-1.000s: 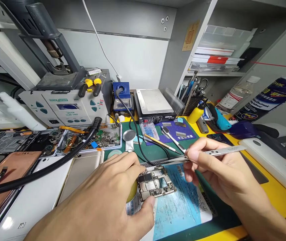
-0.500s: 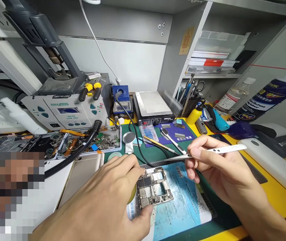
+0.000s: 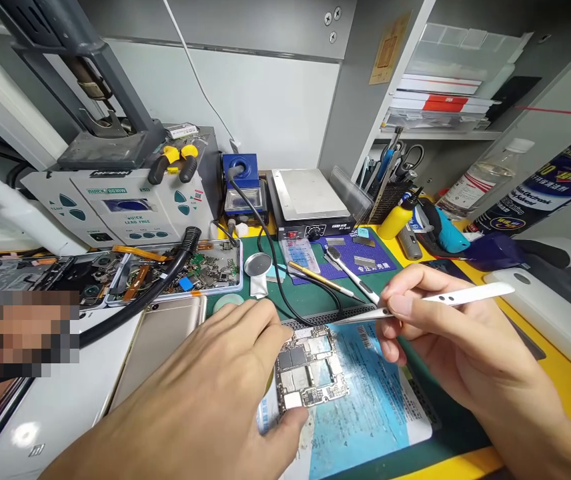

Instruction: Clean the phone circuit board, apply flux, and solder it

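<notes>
My left hand (image 3: 225, 387) grips a phone circuit board (image 3: 310, 370) by its left edge, thumb at the near corner and fingers at the far corner. The board shows metal shields, dark chips and rectangular openings over a blue printed sheet (image 3: 365, 413). Between the thumb and fingers of my right hand (image 3: 440, 327) is a pair of white tweezers (image 3: 470, 294) with small holes. Their thin tips point left, just beyond the board's far right corner, and look apart from it. Part of the board's left side is hidden by my left hand.
A hot air station (image 3: 130, 207) stands at back left, its black hose (image 3: 160, 290) crossing a tray of boards (image 3: 215, 267). A heating plate (image 3: 310, 193) sits at the back. Beyond the sheet lie a brush (image 3: 350, 273) and a black cable (image 3: 280, 293). Phones (image 3: 165, 340) lie left.
The view has shifted a little, tilting downward. The board appears slightly turned in my left hand. My right hand keeps the tweezers in nearly the same pose.
</notes>
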Motion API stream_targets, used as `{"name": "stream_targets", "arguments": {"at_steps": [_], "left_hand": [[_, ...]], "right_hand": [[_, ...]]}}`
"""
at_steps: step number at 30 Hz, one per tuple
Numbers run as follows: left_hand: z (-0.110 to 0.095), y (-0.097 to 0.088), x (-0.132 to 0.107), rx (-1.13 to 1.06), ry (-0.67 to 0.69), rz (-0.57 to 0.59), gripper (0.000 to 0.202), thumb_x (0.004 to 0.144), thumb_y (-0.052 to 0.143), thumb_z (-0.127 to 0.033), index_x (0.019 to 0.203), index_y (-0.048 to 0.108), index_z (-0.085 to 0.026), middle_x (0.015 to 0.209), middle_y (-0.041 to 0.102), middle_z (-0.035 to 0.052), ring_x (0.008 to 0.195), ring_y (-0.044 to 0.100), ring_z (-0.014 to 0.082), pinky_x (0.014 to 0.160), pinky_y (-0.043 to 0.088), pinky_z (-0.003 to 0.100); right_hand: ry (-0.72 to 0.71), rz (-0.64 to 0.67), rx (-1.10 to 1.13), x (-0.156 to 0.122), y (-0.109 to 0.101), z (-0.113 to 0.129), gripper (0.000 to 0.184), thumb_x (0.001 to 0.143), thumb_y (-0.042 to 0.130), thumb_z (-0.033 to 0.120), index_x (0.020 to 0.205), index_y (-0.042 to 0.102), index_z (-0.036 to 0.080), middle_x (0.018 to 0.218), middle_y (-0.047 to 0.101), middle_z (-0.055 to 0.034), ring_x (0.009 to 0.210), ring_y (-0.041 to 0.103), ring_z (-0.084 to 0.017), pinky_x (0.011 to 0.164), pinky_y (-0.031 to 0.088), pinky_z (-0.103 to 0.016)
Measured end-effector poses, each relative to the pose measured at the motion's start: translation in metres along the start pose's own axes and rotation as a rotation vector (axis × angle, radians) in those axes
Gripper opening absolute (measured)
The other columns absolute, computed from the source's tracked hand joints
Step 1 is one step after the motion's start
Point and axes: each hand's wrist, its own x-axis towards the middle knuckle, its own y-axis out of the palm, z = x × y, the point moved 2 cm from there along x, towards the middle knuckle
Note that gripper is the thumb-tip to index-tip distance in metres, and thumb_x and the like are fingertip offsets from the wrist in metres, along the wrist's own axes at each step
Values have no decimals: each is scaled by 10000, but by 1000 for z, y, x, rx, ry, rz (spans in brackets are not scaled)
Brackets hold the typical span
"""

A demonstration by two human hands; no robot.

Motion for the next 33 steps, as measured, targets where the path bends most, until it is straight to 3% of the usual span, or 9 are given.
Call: {"name": "stream_targets", "arguments": {"at_steps": [6, 14, 19, 23, 28, 33], "left_hand": [[1, 5, -6, 59, 33, -148, 281, 740, 756, -308, 1006, 697, -239, 1032, 704, 70, 948, 683, 332, 785, 534, 491], [0, 15, -9, 238, 149, -335, 536, 774, 691, -263, 1303, 606, -233, 1188, 694, 65, 1070, 670, 296, 922, 529, 471], [-2, 15, -9, 287, 235, -370, 638, 758, 650, -279, 1381, 545, -189, 1156, 678, 69, 1013, 656, 273, 834, 550, 426], [-2, 16, -8, 331, 223, -365, 685, 751, 663, -269, 1415, 522, -176, 1175, 672, 72, 1030, 646, 275, 881, 537, 424], [-2, 17, -5, 331, 263, -384, 665, 757, 672, -309, 1390, 531, -162, 1129, 674, 76, 975, 640, 275, 857, 512, 423], [-3, 17, -7, 333, 307, -443, 573, 785, 635, -303, 1333, 572, -151, 1071, 681, 70, 917, 631, 264, 834, 471, 415]], "right_hand": [[13, 5, -25, 0, 0, 1, 96, 898, 806, 268, 837, 764, 207, 627, 639, -12, 562, 642, -150, 496, 519, -227], [9, -32, -35, -1, -1, 0, 95, 868, 838, 284, 833, 783, 215, 624, 659, -12, 547, 649, -146, 489, 526, -216], [-3, -27, -59, -3, -2, 1, 79, 890, 816, 311, 894, 806, 233, 620, 674, -18, 542, 659, -147, 487, 526, -203], [-62, 9, -261, -11, 2, 4, 94, 928, 770, 331, 868, 782, 260, 617, 675, -10, 518, 644, -140, 491, 532, -202], [-196, 53, -632, -19, 13, 9, 145, 927, 685, 241, 788, 727, 241, 642, 686, -21, 500, 616, -149, 416, 464, -215], [-381, 107, -801, -20, 23, 14, 157, 860, 648, 153, 733, 701, 228, 653, 701, -1, 553, 641, -141, 507, 493, -234]]}}
